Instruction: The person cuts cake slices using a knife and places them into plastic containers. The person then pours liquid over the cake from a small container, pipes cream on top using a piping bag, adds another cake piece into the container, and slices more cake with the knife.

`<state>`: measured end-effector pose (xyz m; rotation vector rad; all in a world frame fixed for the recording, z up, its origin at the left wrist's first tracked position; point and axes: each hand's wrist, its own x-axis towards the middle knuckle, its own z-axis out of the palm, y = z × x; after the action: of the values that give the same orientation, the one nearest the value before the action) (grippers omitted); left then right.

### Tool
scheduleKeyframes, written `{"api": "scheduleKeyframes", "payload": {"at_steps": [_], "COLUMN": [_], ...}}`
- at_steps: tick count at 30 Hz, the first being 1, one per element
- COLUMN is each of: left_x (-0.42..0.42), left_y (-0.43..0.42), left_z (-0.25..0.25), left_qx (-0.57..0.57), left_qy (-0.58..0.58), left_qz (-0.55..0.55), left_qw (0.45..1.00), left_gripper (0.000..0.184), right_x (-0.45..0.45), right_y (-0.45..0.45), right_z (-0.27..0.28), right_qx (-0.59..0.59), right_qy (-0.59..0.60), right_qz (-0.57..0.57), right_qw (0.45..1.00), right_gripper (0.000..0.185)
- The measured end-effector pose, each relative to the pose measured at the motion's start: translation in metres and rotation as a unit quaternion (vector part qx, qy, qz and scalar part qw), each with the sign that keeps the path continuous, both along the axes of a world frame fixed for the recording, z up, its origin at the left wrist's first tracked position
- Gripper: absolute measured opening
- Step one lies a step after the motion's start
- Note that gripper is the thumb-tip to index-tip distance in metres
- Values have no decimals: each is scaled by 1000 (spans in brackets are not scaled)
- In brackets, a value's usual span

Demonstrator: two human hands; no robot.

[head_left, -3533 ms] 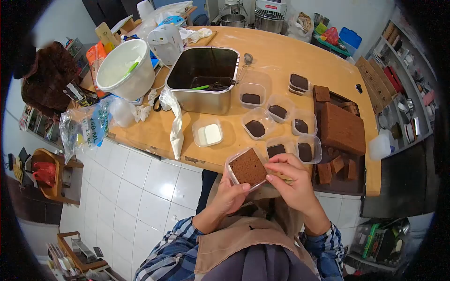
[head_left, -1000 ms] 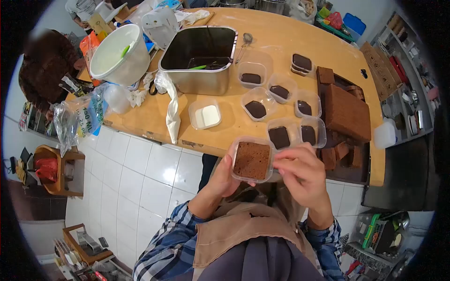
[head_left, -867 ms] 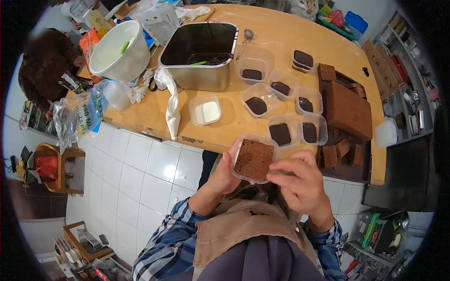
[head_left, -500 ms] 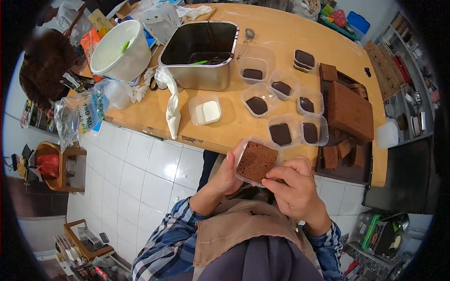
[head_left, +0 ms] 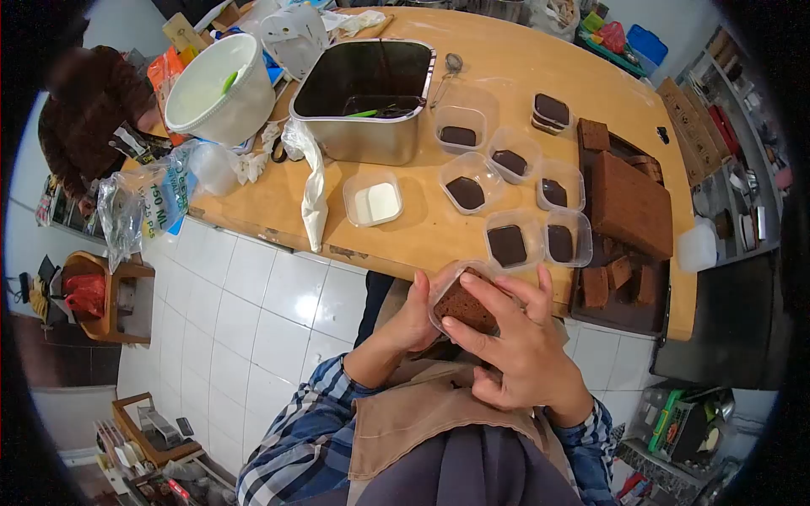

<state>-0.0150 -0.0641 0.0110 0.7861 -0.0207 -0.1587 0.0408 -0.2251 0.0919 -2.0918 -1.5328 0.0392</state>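
Note:
My left hand (head_left: 407,319) is closed around a clear plastic container (head_left: 434,309) held at the table's front edge. A square of brown cake (head_left: 462,309) lies inside it. My right hand (head_left: 533,358) is over the container, fingers spread, with fingertips on the top of the cake; they hide part of it. Just beyond stand several clear cups with dark chocolate in the bottom, the nearest being a chocolate-lined cup (head_left: 508,244). To the right, a dark tray (head_left: 620,316) bears a large cake slab (head_left: 631,205) and smaller cake pieces (head_left: 596,287).
A container with white cream (head_left: 375,202) and a filled piping bag (head_left: 313,202) lie left of the cups. Behind them are a metal tub (head_left: 363,139) of chocolate, a white bowl (head_left: 221,110) and a small strainer (head_left: 453,63). Another person (head_left: 89,118) stands at the far left.
My right hand has gone from pinching at the container's right edge to spread fingers on top of the cake. The container is tilted slightly more in my left hand.

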Motion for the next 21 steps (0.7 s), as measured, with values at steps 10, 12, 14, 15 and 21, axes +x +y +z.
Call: {"api": "scheduleKeyframes", "payload": {"at_steps": [10, 12, 14, 15, 21], "left_x": [2, 3, 4, 3, 4], "left_y": [0, 0, 0, 0, 0], "left_z": [-2, -3, -2, 1, 1], "left_qx": [24, 28, 36, 42, 16], "left_qy": [-23, -33, -35, -32, -3], "left_qz": [-28, -37, -42, -42, -46], "left_qw": [999, 998, 998, 998, 999], "left_gripper": [95, 96, 96, 96, 97], "right_x": [3, 5, 6, 6, 9], "right_y": [0, 2, 4, 5, 6], "right_z": [8, 8, 7, 6, 3], "right_qx": [0, 4, 5, 4, -11], "right_qy": [29, 24, 21, 21, 38], "right_qz": [17, 21, 26, 29, 30], "right_qw": [999, 999, 999, 999, 999], "right_gripper": [60, 60, 60, 60, 58]}}
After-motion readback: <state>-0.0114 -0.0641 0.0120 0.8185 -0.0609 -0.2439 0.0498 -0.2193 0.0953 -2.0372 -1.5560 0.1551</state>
